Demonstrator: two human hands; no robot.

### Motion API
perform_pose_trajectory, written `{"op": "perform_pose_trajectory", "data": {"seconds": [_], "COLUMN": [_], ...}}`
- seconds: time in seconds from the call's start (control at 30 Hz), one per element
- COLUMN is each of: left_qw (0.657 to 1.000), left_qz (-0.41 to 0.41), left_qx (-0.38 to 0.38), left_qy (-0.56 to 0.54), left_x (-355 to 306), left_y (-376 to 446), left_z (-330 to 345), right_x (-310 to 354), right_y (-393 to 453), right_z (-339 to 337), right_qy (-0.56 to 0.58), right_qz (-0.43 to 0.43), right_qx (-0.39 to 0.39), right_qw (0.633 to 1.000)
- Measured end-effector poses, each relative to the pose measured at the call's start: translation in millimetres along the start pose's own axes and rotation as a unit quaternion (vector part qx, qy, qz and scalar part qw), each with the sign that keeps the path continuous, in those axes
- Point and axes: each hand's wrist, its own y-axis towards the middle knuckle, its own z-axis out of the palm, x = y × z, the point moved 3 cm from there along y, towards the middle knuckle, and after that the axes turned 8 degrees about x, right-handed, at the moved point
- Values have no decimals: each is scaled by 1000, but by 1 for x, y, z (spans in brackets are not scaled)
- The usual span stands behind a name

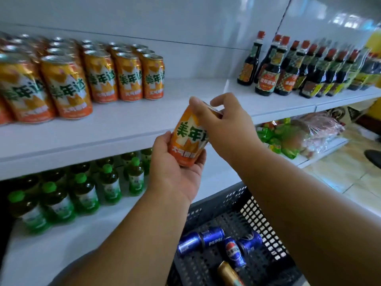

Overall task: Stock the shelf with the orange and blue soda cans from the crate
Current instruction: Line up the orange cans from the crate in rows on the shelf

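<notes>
The shelf (185,112) has bare space right of the orange row (82,79). Below, the crate (257,219) keeps blue cans (212,237). The left hand (175,168) cradles an orange can (190,137) in front of the shelf edge; the right hand (224,124) pinches its rim. Such a light grip on a tilted can could let it slip.

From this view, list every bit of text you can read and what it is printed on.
"美年达": held orange can, gripped by the left hand below and the right hand at its top.
"美年达": orange cans on the shelf.
"PEPSI": a blue can lying in the crate.
Too blurred to read: small print on the orange cans, sauce bottle labels, green bottle labels, the other blue cans, gold can.
</notes>
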Motion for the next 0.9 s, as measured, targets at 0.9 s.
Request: {"op": "perform_pose_trajectory", "data": {"seconds": [0.9], "left_qw": [957], "left_qz": [244], "left_qx": [-155], "left_qy": [-3], "left_x": [-142], "left_y": [20], "left_z": [-8], "right_x": [68], "right_y": [121], "right_z": [149], "right_qy": [91], "right_qz": [-159], "right_qx": [148], "right_qw": [972]}}
